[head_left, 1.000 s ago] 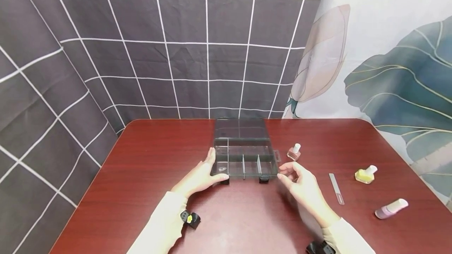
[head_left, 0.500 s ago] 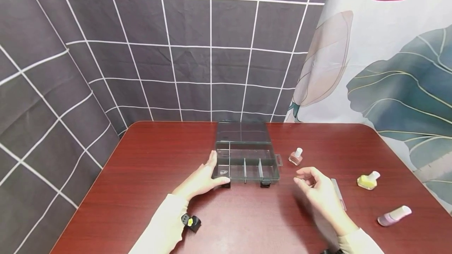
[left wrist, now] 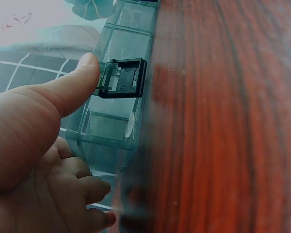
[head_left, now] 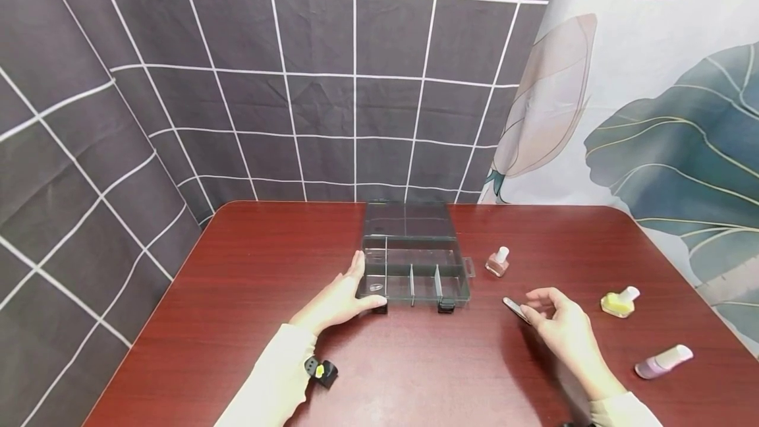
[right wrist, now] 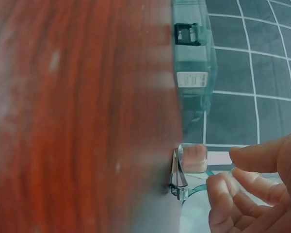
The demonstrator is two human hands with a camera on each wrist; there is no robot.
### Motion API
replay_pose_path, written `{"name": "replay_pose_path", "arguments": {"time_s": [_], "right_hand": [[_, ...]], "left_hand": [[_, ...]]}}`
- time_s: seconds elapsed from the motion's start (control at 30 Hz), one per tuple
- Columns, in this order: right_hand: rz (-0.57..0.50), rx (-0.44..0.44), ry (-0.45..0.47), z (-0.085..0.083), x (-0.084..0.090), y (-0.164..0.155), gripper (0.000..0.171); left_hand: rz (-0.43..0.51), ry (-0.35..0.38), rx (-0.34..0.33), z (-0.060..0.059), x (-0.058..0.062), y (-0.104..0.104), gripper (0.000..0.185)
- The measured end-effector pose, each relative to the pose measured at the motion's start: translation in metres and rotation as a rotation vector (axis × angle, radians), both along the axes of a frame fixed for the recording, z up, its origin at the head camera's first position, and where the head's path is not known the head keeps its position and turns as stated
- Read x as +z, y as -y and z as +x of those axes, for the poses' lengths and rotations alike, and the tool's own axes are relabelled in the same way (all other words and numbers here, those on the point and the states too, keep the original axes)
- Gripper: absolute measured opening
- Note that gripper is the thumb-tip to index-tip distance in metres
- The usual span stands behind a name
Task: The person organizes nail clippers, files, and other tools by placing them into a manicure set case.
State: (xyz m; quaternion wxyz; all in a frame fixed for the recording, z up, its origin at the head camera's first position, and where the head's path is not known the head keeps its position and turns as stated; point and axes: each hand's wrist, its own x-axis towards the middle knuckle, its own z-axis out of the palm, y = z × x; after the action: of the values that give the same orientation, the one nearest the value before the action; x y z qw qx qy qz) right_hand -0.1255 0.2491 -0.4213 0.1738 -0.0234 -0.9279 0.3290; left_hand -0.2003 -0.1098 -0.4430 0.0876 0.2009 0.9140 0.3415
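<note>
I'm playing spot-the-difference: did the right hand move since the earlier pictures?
Yes. In the head view, the right hand has moved right and slightly nearer, away from the clear box, which it was close beside a second ago.

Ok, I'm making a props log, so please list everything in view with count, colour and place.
Divided box: 1, clear grey-green, mid-table, lid open
Latches: 2, black, box's front edge
Label: 1, white, on the box
Pinkish-brown nail polish: 1, white cap, right of the box
Yellow nail polish: 1, white cap, far right
Lilac nail polish: 1, white cap, nearer than the yellow
Nail clipper: 1, silver, by the right thumb
Table: 1, red-brown, beneath these
Grid cloth: count unclear, dark grey with white lines, behind and left
Leaf-print cloth: 1, white, blue-green and beige, behind right
Sleeves: 2, cream, both arms
Left hand: 1, bare, at the box's front left corner
Right hand: 1, bare, beside the clipper
</note>
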Motion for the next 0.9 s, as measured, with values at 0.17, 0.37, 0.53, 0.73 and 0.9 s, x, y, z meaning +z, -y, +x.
{"name": "replay_pose_path", "arguments": {"time_s": [0.17, 0.37, 0.53, 0.73, 0.9], "right_hand": [[0.02, -0.027, 0.074, -0.002, -0.003, -0.005, 0.021], [0.056, 0.001, 0.156, -0.008, -0.005, -0.01, 0.022], [0.086, 0.032, 0.226, -0.014, -0.007, -0.011, 0.02], [0.117, 0.051, 0.25, -0.018, -0.01, -0.012, 0.014], [0.122, 0.062, 0.252, -0.02, -0.011, -0.012, 0.011]], "left_hand": [[-0.007, 0.007, -0.003, 0.0, 0.001, 0.0, 0.098], [-0.012, 0.012, -0.003, 0.0, 0.0, -0.001, 0.098], [-0.01, 0.018, 0.001, 0.001, 0.001, 0.001, 0.099], [-0.019, 0.033, 0.001, 0.001, 0.0, 0.001, 0.099], [-0.016, 0.038, 0.001, 0.001, 0.002, 0.001, 0.099]]}}
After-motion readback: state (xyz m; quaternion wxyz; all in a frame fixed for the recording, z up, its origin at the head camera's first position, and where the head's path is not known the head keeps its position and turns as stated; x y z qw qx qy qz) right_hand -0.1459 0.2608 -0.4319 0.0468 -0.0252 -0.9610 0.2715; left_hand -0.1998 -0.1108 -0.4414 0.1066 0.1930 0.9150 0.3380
